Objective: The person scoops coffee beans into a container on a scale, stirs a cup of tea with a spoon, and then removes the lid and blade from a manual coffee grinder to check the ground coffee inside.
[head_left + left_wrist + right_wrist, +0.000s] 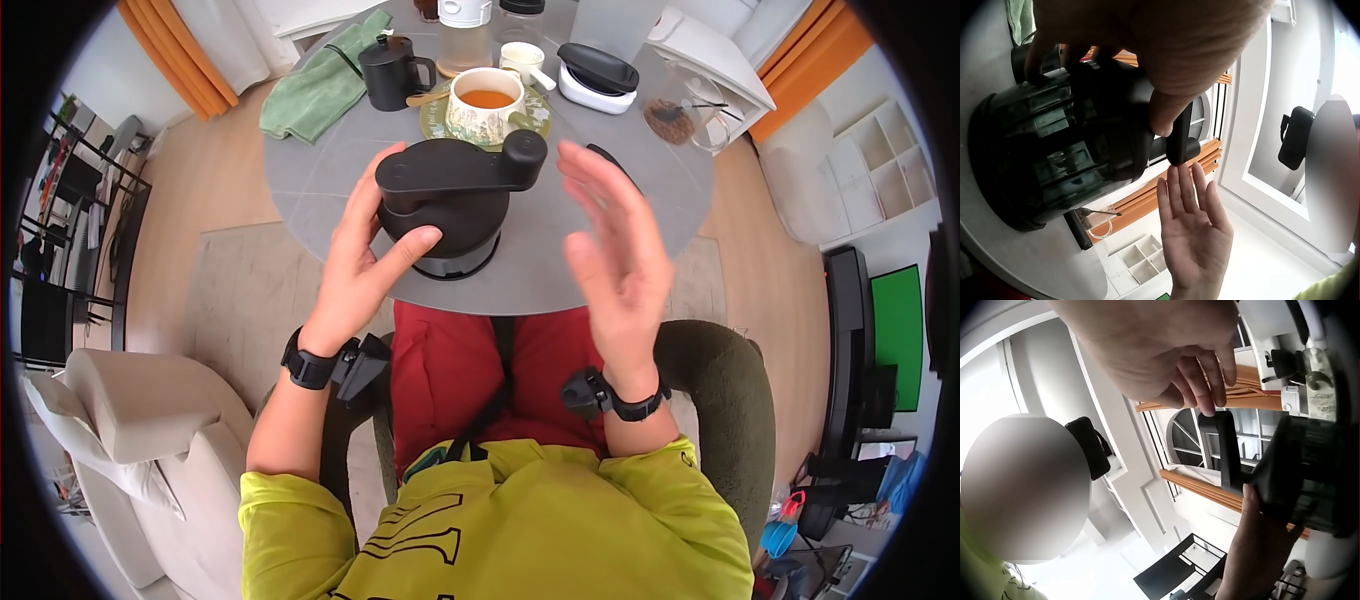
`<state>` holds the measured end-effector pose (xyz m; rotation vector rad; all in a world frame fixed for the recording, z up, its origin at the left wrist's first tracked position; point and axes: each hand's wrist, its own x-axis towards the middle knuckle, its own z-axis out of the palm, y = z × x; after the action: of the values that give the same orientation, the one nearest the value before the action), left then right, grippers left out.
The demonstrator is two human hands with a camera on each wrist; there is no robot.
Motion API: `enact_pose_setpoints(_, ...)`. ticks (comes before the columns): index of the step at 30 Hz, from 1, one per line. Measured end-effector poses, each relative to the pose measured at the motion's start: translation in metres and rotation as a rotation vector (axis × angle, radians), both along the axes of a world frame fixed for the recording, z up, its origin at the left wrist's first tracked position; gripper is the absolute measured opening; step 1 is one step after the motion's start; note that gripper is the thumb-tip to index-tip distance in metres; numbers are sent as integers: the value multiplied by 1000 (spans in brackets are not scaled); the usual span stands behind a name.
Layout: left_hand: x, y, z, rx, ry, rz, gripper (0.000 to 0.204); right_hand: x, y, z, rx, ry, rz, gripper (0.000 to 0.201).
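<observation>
A black hand-crank device (445, 205) with a ribbed see-through body (1054, 150) stands upright near the front edge of the round grey table. My left hand (365, 250) grips its top from the left, thumb over the near side and fingers round the far side. On top, the crank arm (440, 175) points right and ends in a round knob (524, 160). Just right of that knob my right hand (625, 255) is raised, its fingers extended and holding nothing. In the right wrist view its fingertips overlap the crank's knob end (1209, 423).
Behind the device, a patterned cup (486, 110) of orange-brown liquid sits on a green plate (432, 122). A black mug (395, 75) and green cloth (320, 95) lie left. To the right are a black-and-white dish (597, 80) and a slim black object (610, 162).
</observation>
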<state>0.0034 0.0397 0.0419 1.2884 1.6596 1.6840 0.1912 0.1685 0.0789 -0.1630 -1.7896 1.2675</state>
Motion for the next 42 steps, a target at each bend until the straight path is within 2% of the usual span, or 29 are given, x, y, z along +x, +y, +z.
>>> enact_pose_setpoints(3, 0, 1, 0, 5, -10, -2, 61, -9, -13, 0, -58, 59, -79, 41)
enact_pose_setpoints(5, 0, 0, 1, 2, -13, -1, 61, 0, -6, -4, -36, 15, 16, 38)
enact_pose_setpoints(6, -1, 0, 1, 4, 3, 6, 61, 9, -2, 0, -70, -43, -13, 29)
enact_pose_setpoints(9, 0, 0, 1, 10, 10, 6, 61, 15, 7, -5, -149, 14, -80, 22)
enact_pose_setpoints(12, 0, 1, 1, 11, 7, -1, 61, 24, 29, -2, -25, 82, -459, 21)
enact_pose_setpoints(14, 0, 0, 0, 9, 12, -1, 61, 41, 68, 3, 158, 167, -817, 26)
enact_pose_setpoints(16, 0, 0, 0, 12, 16, 9, 60, 70, 118, 4, 211, 251, -1014, 36)
enact_pose_setpoints(19, 0, 1, 0, 31, 24, 1, 61, 109, 191, 3, 319, 253, -1083, 45)
enact_pose_setpoints(20, 0, 1, 1, 34, 24, 1, 61, 117, 214, 0, 345, 179, -1136, 47)
enact_pose_setpoints(22, 0, 0, 1, 8, 21, 4, 62, 122, 233, -3, 372, 106, -1188, 49)
enact_pose_setpoints(25, 0, 0, 1, 16, 23, 8, 62, 118, 233, -3, 273, 106, -1146, 45)
enact_pose_setpoints(29, 1, 2, 3, 33, 3, 2, 61, 78, 163, -5, 131, 62, -850, 30)
enact_pose_setpoints(31, 2, 0, 3, 33, -20, 2, 61, 54, 121, -7, 55, 12, -624, 28)
enact_pose_setpoints(33, 1, -1, 2, 15, 11, 16, 59, 36, 84, -7, 40, -80, -378, 35)
enact_pose_setpoints(35, 0, -1, 3, 0, 43, 33, 58, 19, 55, -5, 87, -36, -131, 53)
enact_pose_setpoints(36, 1, 0, 3, 17, 39, 23, 57, 12, 44, -2, 83, -33, -119, 53)
enact_pose_setpoints(38, 0, 0, 3, 35, 52, 19, 55, 3, 28, 2, 156, -43, 23, 70)
enact_pose_setpoints(41, 0, -1, 3, 22, 73, 24, 56, -3, 15, 3, 196, -83, 64, 75)
enact_pose_setpoints(42, 0, 0, 3, 26, 72, 23, 56, -3, 9, 3, 194, -88, 112, 67)
